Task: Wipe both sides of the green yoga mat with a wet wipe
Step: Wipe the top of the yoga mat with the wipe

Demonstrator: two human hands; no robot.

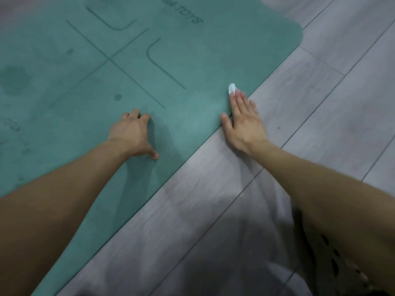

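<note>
Head view: green yoga mat [192, 67] lies flat, left and far on grey floor [320, 103]. Left hand [133, 135] props on bent fingertips, holding nothing; right hand [243, 122], fingers straight, presses wet wipe [232, 88] at mat's right edge

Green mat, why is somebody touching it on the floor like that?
A person is cleaning the green yoga mat, which lies flat on the grey wooden floor. Their right hand, fingers straight, presses a white wet wipe down at the mat's edge. Their left hand rests on the mat nearby and holds nothing. Darker patches show on the mat's left part.
</note>
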